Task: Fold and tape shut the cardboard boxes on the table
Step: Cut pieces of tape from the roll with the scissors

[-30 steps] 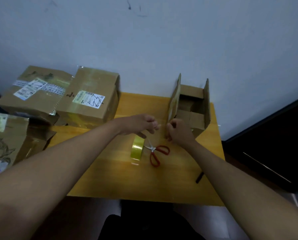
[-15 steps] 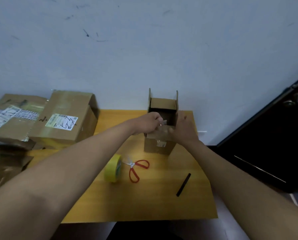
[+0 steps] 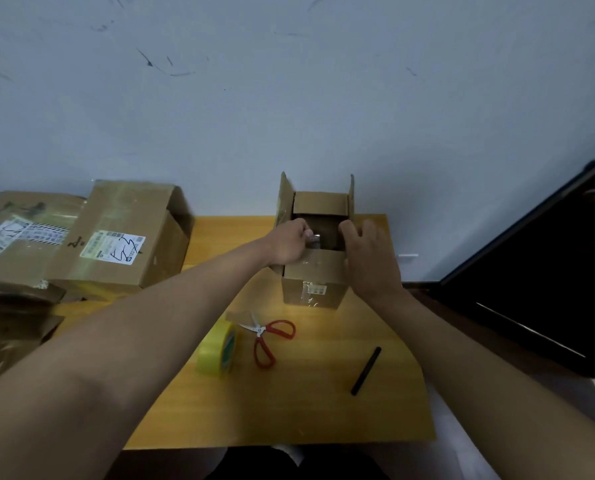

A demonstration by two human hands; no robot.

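Now I see the open cardboard box (image 3: 315, 278) standing at the centre of the frame on the yellow table (image 3: 289, 410), two side flaps upright. My left hand (image 3: 289, 245) curls its fingers around the near flap's left edge; my right hand (image 3: 370, 259) presses with relaxed fingers on the right side. Below lie the tape roll (image 3: 218, 351), red scissors (image 3: 268, 339) and a black pen (image 3: 366, 370). Closed boxes (image 3: 123, 237) sit at the left.

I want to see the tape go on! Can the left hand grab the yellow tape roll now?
Probably yes. The tape roll lies uncovered just below the left hand, but that hand is busy on the open box first.
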